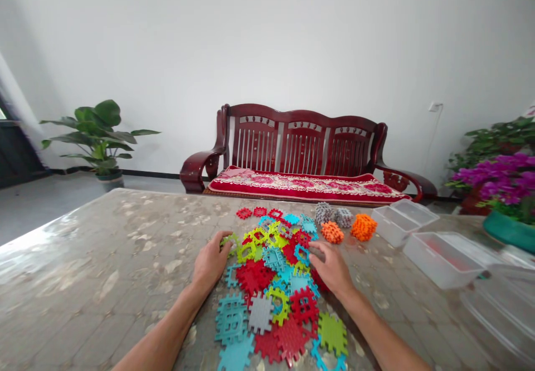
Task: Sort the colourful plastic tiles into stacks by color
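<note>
Left hand [212, 258] at lime piece [234, 240] — grip unclear. Right hand [333, 266] fingers parted. Pieces [254, 275] overlap loosely — sleeve-less forearm nudge may scatter them.

Laid out on the table [83, 282] with interlocking pieces [254, 275] between left hand [212, 260] and right hand [333, 269], stacks [363, 227] beyond the right hand, boxes [431, 263] right of the stacks and a planter [507, 232] farthest right, backed by a bench [303, 132] with a mat [309, 187] on it and, leftward, a potted plant [100, 131].

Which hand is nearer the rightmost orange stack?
Right. The right hand is left of the orange stack, nearer the camera; the left hand is farther left, across the tile pile.
</note>
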